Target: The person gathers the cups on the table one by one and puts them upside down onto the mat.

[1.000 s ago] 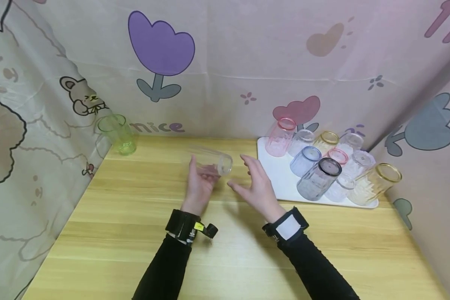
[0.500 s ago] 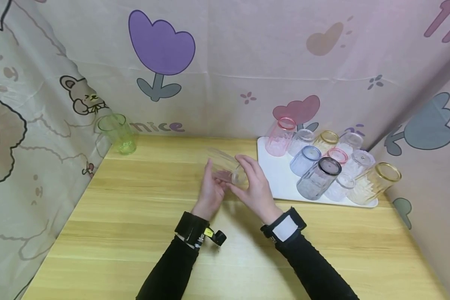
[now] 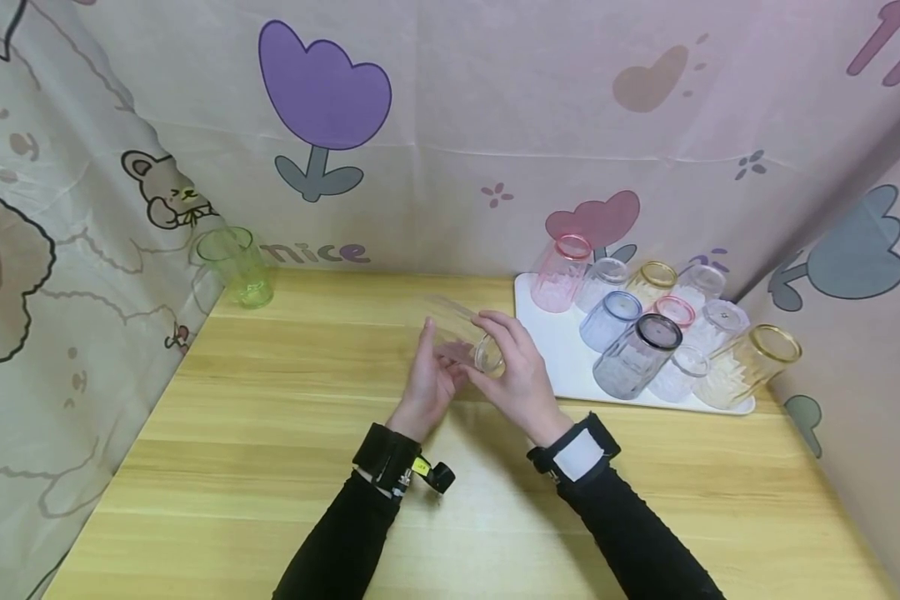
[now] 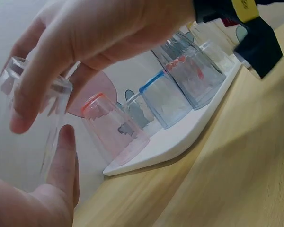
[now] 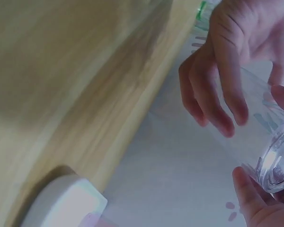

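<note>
A clear glass (image 3: 461,333) lies tilted above the middle of the wooden table, held between both hands. My left hand (image 3: 429,379) cups it from the left with the thumb raised. My right hand (image 3: 521,371) curls its fingers over the end nearer the tray. In the left wrist view the glass (image 4: 19,137) shows at the left with fingers wrapped over it. The right wrist view shows its thick base (image 5: 279,165) between fingertips and a thumb.
A white tray (image 3: 562,367) at the right back carries several upturned cups, among them a pink cup (image 3: 558,271), a dark grey cup (image 3: 637,354) and an amber cup (image 3: 750,367). A green cup (image 3: 236,267) stands at the back left corner. Printed cloth walls enclose the table (image 3: 270,467).
My left hand carried the clear glass to the right toward the right hand. The right hand, open a second ago, has closed its fingers over the glass's end.
</note>
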Motion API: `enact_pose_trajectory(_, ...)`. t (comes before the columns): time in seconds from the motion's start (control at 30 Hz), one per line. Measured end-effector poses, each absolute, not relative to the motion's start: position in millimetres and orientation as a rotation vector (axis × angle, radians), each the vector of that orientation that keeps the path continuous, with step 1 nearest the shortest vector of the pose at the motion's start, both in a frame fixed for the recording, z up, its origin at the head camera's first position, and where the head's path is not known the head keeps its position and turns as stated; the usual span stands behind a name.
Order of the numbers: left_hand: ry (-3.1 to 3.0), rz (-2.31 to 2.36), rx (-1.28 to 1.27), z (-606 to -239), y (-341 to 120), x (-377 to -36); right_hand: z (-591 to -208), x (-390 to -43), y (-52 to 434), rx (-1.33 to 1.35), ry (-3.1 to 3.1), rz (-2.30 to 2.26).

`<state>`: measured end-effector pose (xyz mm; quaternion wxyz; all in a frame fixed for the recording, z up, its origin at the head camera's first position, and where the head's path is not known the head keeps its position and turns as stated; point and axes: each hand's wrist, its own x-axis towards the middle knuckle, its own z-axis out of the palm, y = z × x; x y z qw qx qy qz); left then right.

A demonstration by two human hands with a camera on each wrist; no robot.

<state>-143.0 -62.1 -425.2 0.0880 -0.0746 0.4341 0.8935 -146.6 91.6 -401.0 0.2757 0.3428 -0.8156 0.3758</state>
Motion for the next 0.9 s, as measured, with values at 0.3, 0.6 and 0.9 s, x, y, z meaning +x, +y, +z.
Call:
enact_pose_trajectory(0.3, 1.443, 2.518, -0.130, -426.8, -59.8, -141.4, -381.0, -152.8, 104.6, 0.872, -2.196, 1.053)
enact_pose_trajectory(0.6, 1.784, 2.342, 0.031, -427.4, -45.4, -142.6, -344.1, -165.7, 122.2, 0.772, -2.346, 0.970)
enact_pose_trajectory(0.9, 2.567, 1.622, 0.533, -425.1, -23.1, -148.1, -291.2, -190.4, 138.5, 0.686, -2.709, 0.758)
